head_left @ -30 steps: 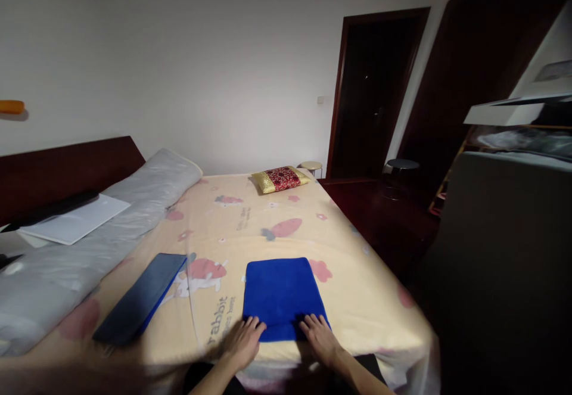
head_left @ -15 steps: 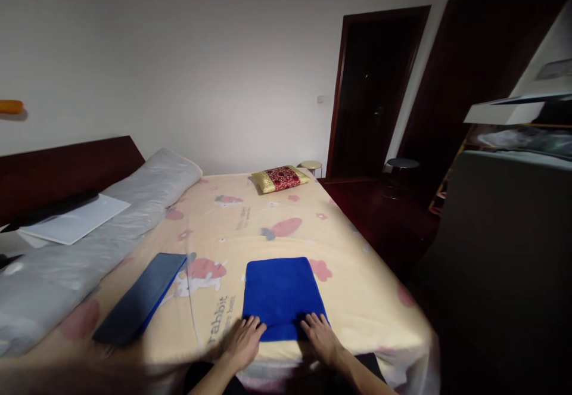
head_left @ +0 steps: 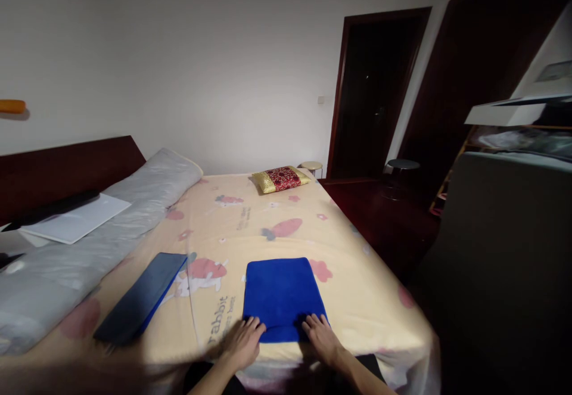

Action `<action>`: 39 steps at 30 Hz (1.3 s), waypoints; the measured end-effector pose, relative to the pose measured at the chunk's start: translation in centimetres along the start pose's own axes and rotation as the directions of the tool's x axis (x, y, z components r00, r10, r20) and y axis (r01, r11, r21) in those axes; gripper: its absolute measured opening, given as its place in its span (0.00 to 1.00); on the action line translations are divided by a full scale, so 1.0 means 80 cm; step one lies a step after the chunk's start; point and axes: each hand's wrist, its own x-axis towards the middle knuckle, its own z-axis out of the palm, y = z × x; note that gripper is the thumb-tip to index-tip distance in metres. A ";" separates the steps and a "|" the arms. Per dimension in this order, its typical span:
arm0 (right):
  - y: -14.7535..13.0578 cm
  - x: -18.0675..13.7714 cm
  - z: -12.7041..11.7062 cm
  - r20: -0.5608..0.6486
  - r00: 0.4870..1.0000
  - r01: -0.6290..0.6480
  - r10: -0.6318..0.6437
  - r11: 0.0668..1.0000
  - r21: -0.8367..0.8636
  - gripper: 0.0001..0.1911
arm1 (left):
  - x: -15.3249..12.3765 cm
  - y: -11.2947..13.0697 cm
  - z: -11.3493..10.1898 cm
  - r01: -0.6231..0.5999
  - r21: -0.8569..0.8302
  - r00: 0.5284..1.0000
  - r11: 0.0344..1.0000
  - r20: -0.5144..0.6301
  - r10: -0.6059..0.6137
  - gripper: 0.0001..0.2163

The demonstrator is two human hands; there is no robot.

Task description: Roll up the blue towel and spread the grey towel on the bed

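Observation:
A blue cloth (head_left: pixel 283 291), folded into a rough square, lies flat on the bed close to me. Along its near edge runs a narrow fold. My left hand (head_left: pixel 245 338) is at the near left corner, its fingers bent over the cloth's edge. At the near right corner, my right hand (head_left: pixel 320 334) grips in the same way, fingertips on the fold. Both thumbs are mostly hidden. Off to the left rests a second folded cloth (head_left: pixel 142 296), a long dark grey-blue strip with a bright blue edge.
The bed (head_left: pixel 366 299) has a pale yellow sheet with rabbit and carrot prints. A grey rolled quilt (head_left: pixel 147 204) lies along the headboard, with a white flat item (head_left: pixel 78 219) on it. A red and gold pillow (head_left: pixel 281 179) sits at the far edge. Stools (head_left: pixel 403 164) stand beyond.
Almost nothing differs. My right hand has shifted very slightly to the right on the cloth; the cloth and left hand look the same.

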 end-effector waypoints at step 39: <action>-0.002 -0.006 -0.020 -0.046 0.997 -0.062 0.062 0.998 0.000 0.26 | 0.003 -0.005 -0.010 0.070 -0.016 0.997 0.997 -0.044 -0.071 0.14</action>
